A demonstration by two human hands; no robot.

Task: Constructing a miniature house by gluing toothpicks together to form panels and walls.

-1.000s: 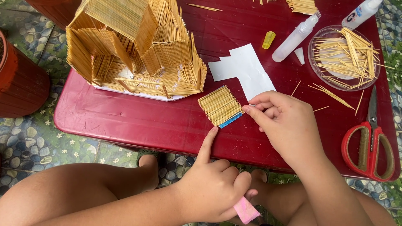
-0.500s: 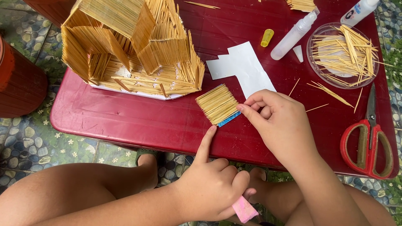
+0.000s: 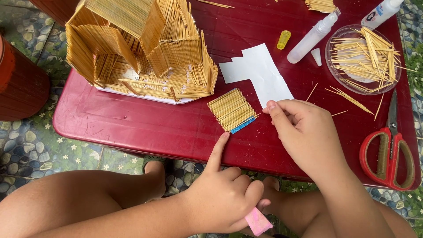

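Observation:
A small panel of toothpicks glued side by side on blue card [image 3: 231, 109] lies on the red table [image 3: 132, 128]. My left hand [image 3: 224, 194] points its index finger at the panel's near corner and curls its other fingers around a pink piece [image 3: 257, 221]. My right hand [image 3: 304, 132] sits just right of the panel, fingertips pinched near the panel's right edge and over a white paper cut-out [image 3: 260, 75]. Whether a toothpick is pinched there is too small to tell. A toothpick house model [image 3: 136, 48] stands at the back left.
A clear dish of loose toothpicks [image 3: 363, 59] sits at the back right, with a glue bottle [image 3: 313, 37], a yellow cap [image 3: 284, 39] and a second bottle [image 3: 381, 12] nearby. Red-handled scissors [image 3: 390, 152] lie at the right edge. A dark red stool [image 3: 20, 83] stands left.
My right hand's fingertips have drawn slightly away from the panel's edge. My left index finger stays at the panel's corner. The view has shifted a little.

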